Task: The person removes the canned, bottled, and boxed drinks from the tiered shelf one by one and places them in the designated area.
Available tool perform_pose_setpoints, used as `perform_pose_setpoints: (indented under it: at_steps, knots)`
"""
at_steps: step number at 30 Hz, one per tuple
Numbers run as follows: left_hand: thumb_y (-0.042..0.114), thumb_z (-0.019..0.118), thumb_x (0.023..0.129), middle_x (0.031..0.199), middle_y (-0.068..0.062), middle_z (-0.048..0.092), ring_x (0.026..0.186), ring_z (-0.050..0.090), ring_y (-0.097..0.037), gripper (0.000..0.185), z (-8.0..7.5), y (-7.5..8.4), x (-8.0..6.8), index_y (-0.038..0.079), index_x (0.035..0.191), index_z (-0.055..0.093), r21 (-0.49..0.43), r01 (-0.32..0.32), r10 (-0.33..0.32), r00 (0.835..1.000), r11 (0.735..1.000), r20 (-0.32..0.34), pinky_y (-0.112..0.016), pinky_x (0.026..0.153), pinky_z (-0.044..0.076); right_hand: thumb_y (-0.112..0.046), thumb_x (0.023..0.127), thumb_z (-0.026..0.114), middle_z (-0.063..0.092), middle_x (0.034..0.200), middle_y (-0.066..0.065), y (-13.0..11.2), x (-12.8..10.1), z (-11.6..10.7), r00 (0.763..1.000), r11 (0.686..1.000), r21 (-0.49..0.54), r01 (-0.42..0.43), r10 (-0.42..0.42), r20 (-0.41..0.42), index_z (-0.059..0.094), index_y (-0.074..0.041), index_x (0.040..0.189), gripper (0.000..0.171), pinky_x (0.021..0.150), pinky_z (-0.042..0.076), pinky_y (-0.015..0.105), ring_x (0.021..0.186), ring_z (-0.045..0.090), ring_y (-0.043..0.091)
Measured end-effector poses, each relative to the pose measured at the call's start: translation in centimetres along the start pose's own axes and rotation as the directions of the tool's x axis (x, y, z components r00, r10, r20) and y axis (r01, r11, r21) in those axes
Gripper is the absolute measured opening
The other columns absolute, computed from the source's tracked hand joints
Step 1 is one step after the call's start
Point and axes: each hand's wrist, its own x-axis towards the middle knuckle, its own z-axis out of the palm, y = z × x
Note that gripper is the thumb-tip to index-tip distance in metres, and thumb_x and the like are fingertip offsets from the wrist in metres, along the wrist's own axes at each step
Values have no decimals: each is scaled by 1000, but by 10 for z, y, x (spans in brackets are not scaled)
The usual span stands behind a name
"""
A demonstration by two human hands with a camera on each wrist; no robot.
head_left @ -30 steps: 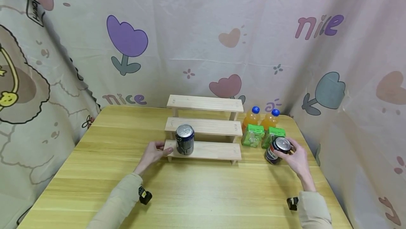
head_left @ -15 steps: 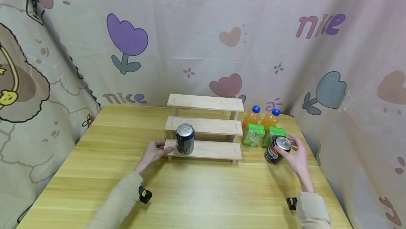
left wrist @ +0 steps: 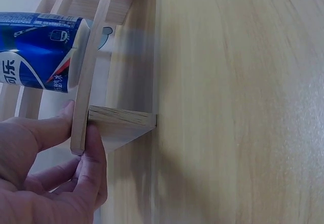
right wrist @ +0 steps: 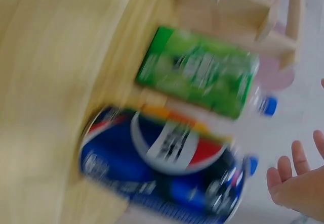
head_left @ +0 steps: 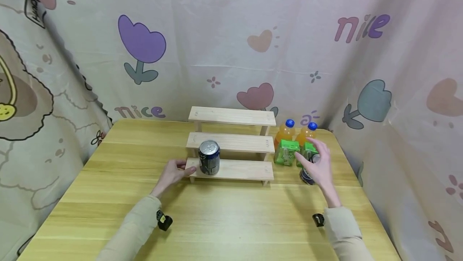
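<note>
My left hand (head_left: 173, 174) pinches the left end of the lowest board of a three-tier wooden display rack (head_left: 246, 170), thumb above and fingers below in the left wrist view. On that board, close by the thumb, a blue soda can (head_left: 209, 159) stands upright. At the right, my right hand (head_left: 321, 167) is raised with thumb and fingers spread and nothing between them. It partly covers a second soda can (head_left: 306, 177) in the head view. The right wrist view shows this blue, red and white can (right wrist: 162, 166) standing on the table, apart from the fingers.
Two green drink cartons (head_left: 287, 152) stand right of the rack. Behind them are two orange juice bottles (head_left: 284, 133) with blue caps. The wooden table (head_left: 224, 220) meets a patterned curtain (head_left: 202, 44) at its back and sides.
My right hand has let go of the second can and moved up and to the left, its fingers now spread. The left hand keeps its hold on the rack.
</note>
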Motion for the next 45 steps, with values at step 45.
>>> perform_pose_setpoints:
  at_steps: [45]
  knots:
    - [25,65,80,111,-22,59,88,60,-19,50,-4,-3,0,-4,118,51,-112,42,-37,998,993,45,-34,80,49,-34,66,77,50,122,1,-123,-10,175,805,967,239,89,-211,554,42,-17,128,73,96,41,43,110,51,20]
